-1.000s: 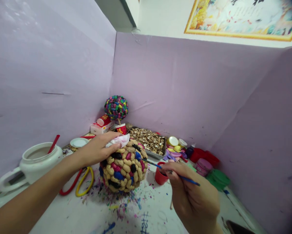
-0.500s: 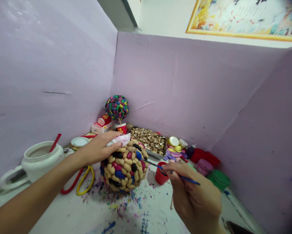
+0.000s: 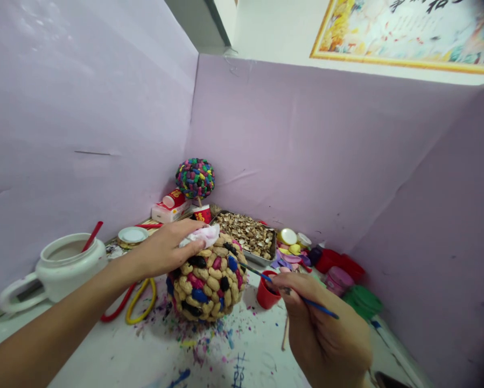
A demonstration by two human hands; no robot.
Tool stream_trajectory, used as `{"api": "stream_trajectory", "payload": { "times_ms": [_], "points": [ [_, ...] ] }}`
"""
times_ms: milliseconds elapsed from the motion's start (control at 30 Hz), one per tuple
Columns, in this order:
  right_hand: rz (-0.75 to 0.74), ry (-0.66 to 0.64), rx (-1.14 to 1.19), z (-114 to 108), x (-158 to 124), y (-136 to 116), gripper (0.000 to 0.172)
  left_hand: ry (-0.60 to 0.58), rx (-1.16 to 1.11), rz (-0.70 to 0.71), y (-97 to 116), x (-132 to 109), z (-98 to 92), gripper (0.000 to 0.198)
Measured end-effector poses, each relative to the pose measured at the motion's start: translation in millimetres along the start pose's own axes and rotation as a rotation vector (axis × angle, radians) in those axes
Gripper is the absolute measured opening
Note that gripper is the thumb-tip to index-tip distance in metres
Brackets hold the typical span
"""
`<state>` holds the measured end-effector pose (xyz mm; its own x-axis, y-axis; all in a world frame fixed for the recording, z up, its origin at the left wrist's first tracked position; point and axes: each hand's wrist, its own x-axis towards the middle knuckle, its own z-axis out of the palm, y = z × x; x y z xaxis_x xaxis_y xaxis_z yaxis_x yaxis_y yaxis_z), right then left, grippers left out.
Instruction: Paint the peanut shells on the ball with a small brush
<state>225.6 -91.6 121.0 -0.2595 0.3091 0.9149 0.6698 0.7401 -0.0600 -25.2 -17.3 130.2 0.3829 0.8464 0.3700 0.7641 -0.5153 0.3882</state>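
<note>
A ball covered in peanuts, some painted black, blue or magenta, rests on the paint-spotted table. On its upper left lies my left hand, fingers closed on a crumpled white tissue with pinkish stains, pressed to the peanuts. My right hand pinches a thin blue paintbrush. The brush tip is at the ball's right side, beside a blue peanut; whether it touches I cannot tell. Below the brush stands a small red cup with something dark inside.
Behind the ball is a metal tray of shells. A finished-looking colourful peanut ball stands on a stick at the back. At left are a white pot and red and yellow scissors-like loops. Coloured containers line the right.
The peanut ball has shifted slightly right and down in view, with my left hand and tissue. The brush and right hand have moved slightly right and down, the tip staying near the blue peanut.
</note>
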Motion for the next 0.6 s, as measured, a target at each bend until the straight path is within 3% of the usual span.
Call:
{"api": "stream_trajectory", "payload": {
  "times_ms": [367, 600],
  "points": [
    [0.063, 0.049, -0.197, -11.4, 2.9, -1.5, 0.017, 0.021, 0.104, 0.075, 7.1, -5.8, 6.1, 0.038],
    [0.012, 0.085, -0.261, -7.8, -1.1, -1.0, 0.015, 0.021, 0.15, 0.085, 13.6, -9.8, 6.5, 0.035]
  ]
}}
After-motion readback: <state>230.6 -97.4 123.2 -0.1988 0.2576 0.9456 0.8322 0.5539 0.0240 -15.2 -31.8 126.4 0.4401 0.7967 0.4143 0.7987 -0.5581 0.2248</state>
